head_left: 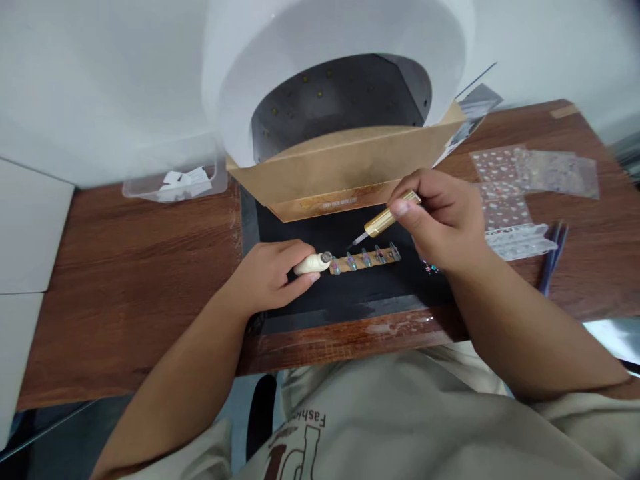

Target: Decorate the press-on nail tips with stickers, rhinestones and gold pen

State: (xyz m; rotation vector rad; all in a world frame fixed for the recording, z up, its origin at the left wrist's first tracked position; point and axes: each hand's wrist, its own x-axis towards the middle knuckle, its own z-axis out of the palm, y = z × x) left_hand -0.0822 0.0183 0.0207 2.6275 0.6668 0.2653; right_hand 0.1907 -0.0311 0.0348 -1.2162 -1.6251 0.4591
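The left hand [273, 270] pinches a cream, finger-shaped holder [311, 264] whose tan strip [367, 259] carries five small painted nail tips in a row, lying on a black mat [350, 293] on the brown wood-grain desk [125, 280]. The right hand [440, 220] pinches one gold-barrelled pen [387, 217], its fine tip just above the strip. Behind stand one domed white lamp [280, 67] and a brown card box [350, 167] with gold lettering too small to read; three clear sticker sheets [530, 170] lie right, and the shirt shows "Fashi".

Gold pen [387, 217] tilted above nail strip [367, 258], cream practice finger [311, 264] at its end
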